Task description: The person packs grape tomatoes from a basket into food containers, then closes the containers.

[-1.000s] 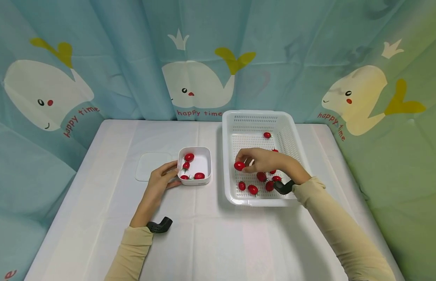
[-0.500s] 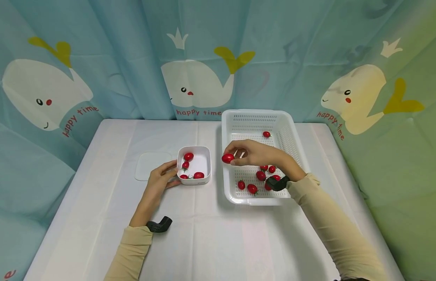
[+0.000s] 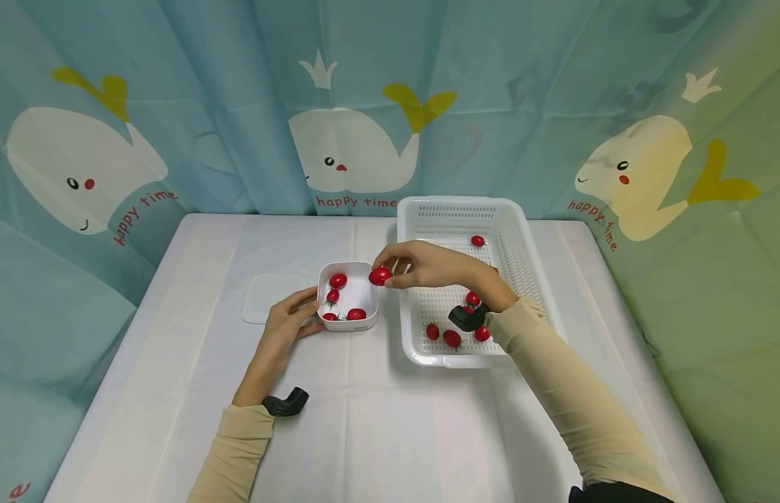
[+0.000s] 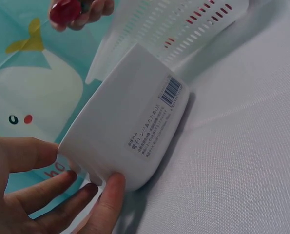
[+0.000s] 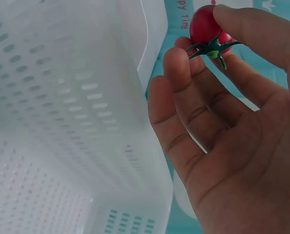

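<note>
The right hand [image 3: 421, 264] pinches a red cherry tomato [image 3: 380, 276] by the right rim of a small white square container [image 3: 368, 323]. In the right wrist view, the tomato [image 5: 204, 25] shows its green calyx between thumb and fingertips. The left hand [image 3: 285, 325] touches the container's left side. Seen from the left wrist, its fairly straight digits rest against the wall of the container [image 4: 120, 107], which bears a printed label. Several tomatoes lie inside along the left and near walls, among them a tomato [image 3: 338, 281].
A white perforated basket [image 3: 421, 360] stands right of the container, partly under the right forearm. Several tomatoes, such as a far tomato [image 3: 477, 241], lie in it. A translucent square lid [image 3: 264, 297] lies left of the container. A patterned curtain [image 3: 239, 140] hangs behind the table.
The right hand has moved left with the tomato, from over the basket to the container's right rim. The left hand and the container have stayed in place.
</note>
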Motion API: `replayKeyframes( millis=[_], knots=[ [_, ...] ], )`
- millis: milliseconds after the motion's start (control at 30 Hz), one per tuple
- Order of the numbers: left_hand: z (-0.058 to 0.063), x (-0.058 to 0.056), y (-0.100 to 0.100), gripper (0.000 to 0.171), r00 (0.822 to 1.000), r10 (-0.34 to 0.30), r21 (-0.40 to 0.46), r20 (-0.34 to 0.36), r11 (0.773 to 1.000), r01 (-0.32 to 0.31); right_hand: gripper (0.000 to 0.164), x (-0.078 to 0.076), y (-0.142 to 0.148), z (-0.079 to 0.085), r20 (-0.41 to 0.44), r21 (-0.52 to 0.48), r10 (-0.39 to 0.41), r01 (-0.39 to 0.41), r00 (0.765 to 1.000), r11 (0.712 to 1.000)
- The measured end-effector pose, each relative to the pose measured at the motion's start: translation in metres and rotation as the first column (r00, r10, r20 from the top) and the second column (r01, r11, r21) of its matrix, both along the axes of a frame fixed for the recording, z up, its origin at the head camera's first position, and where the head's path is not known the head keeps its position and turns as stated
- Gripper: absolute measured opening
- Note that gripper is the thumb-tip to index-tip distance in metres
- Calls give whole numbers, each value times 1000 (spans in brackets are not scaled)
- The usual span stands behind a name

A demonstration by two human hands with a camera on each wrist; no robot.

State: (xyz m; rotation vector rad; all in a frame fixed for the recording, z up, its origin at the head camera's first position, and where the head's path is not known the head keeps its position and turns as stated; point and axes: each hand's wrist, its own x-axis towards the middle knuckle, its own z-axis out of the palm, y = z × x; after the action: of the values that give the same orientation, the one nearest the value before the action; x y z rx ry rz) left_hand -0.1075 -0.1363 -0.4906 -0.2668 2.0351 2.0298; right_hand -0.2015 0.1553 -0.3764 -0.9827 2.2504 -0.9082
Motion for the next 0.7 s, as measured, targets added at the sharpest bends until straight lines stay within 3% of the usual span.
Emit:
replayKeyframes(
  millis=[367, 700],
  knots=[
    [4, 0, -2, 46, 1000, -8, -5, 12, 1000, 8, 31, -13, -30, -3, 18, 45, 41, -42, 999, 998],
    [9, -4, -3, 49, 998, -61, -13, 27, 998, 61, 30, -20, -54, -12, 40, 108, 85, -89, 996, 990]
  ],
)
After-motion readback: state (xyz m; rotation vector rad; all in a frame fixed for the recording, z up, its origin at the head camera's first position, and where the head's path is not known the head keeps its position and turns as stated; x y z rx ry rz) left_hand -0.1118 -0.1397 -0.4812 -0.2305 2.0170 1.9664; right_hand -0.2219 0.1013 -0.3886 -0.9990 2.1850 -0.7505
